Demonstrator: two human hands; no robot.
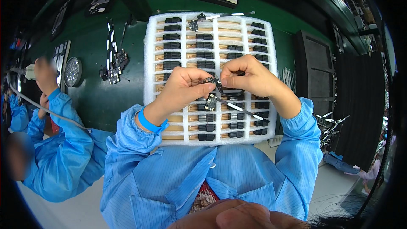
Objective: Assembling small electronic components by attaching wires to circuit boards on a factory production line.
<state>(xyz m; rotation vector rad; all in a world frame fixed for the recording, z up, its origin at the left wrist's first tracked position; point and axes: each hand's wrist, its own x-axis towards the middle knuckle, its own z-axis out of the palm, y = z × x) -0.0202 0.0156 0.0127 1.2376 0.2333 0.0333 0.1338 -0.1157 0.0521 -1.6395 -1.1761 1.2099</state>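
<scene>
Both of my hands meet above a white foam tray [150, 51] whose slots hold rows of small black parts with tan strips. My left hand [183, 88] pinches a small dark circuit board [210, 80] between thumb and forefinger. Close beside it, my right hand [251, 76] is closed at the board's right side, on a black flat cable [232, 93] that curves below the fingers. Whether the cable is joined to the board is too small to tell. Just below lies another circuit board [210, 101] with a black-and-white strip [241, 109] running to the right.
Another board [194, 25] with a strip rests on the tray's far edge. Left on the green table [91, 106] are a cluster of boards [113, 73] and a round dish [73, 72]. A co-worker's sleeve [63, 114] is at left. A black tray [318, 63] stands right.
</scene>
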